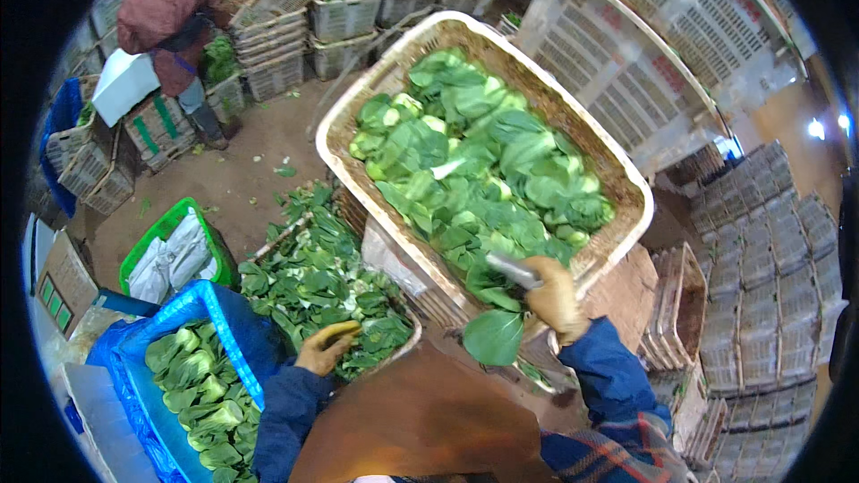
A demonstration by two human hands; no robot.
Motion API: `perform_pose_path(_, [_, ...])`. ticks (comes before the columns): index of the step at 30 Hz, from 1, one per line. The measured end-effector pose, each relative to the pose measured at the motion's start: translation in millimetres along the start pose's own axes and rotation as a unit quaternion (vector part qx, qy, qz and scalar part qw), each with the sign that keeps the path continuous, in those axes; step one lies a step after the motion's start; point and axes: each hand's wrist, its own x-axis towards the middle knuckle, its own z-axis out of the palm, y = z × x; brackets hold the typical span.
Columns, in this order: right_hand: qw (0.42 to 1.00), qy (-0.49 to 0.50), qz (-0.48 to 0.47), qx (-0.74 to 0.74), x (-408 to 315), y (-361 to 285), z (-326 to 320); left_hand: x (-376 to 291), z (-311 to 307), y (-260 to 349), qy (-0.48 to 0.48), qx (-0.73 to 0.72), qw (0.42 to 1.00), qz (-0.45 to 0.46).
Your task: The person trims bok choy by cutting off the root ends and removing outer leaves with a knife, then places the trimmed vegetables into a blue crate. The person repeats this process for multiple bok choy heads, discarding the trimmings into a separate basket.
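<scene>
My right hand (553, 298), in a tan glove, grips a knife (513, 271) whose blurred metal blade points left over the near rim of a big white plastic crate (624, 221). That crate holds a heap of green bok choy (470, 154). A large bok choy leaf (493, 337) hangs beside the right hand; whether the hand holds it is unclear. My left hand (329, 347), gloved with yellow fingers, is empty and apart-fingered above a crate of loose leaves (315, 282). Left of it, rows of bok choy (208, 402) lie in a crate with a blue plastic liner (231, 329).
A green basket (225, 261) with white sacking stands at the left. At the upper left a person (171, 13) bends beside crates. Stacked plastic crates (349, 13) line the back, and more stacks (758, 282) stand at the right. A brown apron (423, 422) covers my front.
</scene>
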Motion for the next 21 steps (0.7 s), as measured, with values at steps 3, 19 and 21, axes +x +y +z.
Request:
perform_pose_path(3, [0.979, 0.046, -0.087, 0.176, 18, -40, -21, 39, 23, 14, -0.107, -0.216, 0.969, -0.063])
perform_pose_path(19, [0.920, -0.208, -0.253, 0.214, 18, -163, 122, -80, -50, 51, 0.249, 0.094, 0.954, 0.136])
perform_pose_path(21, [0.923, -0.261, -0.250, 0.133, 26, -179, 118, -92, -44, 57, 0.255, 0.138, 0.948, 0.135])
